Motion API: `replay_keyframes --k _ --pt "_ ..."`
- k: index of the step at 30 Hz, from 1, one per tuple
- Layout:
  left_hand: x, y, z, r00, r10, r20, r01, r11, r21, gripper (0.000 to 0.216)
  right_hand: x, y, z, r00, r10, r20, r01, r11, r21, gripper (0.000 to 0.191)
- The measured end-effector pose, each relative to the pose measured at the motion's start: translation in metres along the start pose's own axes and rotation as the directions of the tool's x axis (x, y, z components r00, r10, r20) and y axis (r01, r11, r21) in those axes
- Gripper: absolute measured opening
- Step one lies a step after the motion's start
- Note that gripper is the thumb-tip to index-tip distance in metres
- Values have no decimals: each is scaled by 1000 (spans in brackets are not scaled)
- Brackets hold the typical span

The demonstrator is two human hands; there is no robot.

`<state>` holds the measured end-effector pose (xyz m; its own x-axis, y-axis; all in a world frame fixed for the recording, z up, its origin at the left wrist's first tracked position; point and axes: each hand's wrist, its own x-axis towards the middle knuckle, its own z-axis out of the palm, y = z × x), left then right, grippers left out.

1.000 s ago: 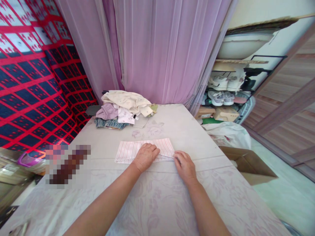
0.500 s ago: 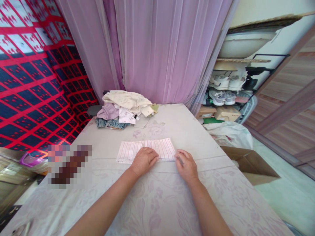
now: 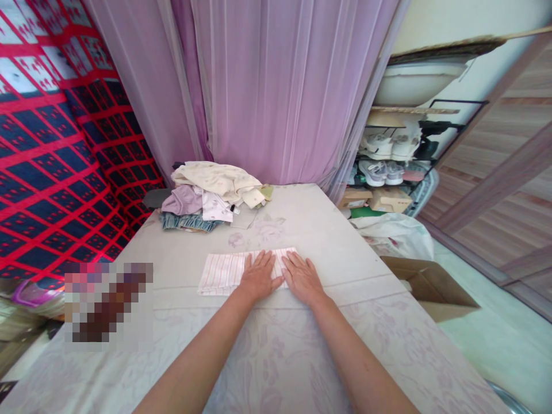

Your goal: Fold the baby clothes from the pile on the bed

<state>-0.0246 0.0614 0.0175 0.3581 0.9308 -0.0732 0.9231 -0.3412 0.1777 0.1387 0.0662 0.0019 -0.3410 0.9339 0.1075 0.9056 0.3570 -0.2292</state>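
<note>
A pink-and-white striped cloth (image 3: 222, 273), folded into a flat strip, lies across the middle of the table (image 3: 276, 356). My left hand (image 3: 259, 277) rests palm down on its middle with the fingers stretched out. Beside it, my right hand (image 3: 303, 279) lies flat over the cloth's right end, fingers spread forward. The two thumbs nearly meet. Both palms hide the right half of the cloth, so I cannot tell what kind of garment it is.
At the table's back left sits a pile of clothes (image 3: 215, 181), with denim at the bottom. A purple curtain (image 3: 267, 86) hangs behind. To the right stand a shoe rack (image 3: 388, 129) and an open cardboard box (image 3: 431, 282). A pixelated patch (image 3: 107, 305) covers something at the left edge.
Both hands have gone from curled fingers at the cloth's near edge and right corner to lying flat on top. The right hand has shifted left onto the cloth. The view has shifted slightly.
</note>
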Motion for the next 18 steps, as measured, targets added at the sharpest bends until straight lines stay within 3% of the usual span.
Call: replay_keyframes --k 6,10,12,18 --pt "5 2 -5 998 -8 66 8 1000 7 67 -7 4 4 985 51 -165 -43 998 52 41" --pt "4 2 -9 996 -12 90 12 1000 3 68 -24 13 11 872 326 -365 -311 945 102 36" --pt "4 1 -9 996 -11 86 11 1000 5 69 -32 15 13 832 411 -373 -397 910 118 35" --pt "4 3 -12 997 12 73 -13 1000 4 68 -41 15 9 851 450 -271 -425 893 147 34"
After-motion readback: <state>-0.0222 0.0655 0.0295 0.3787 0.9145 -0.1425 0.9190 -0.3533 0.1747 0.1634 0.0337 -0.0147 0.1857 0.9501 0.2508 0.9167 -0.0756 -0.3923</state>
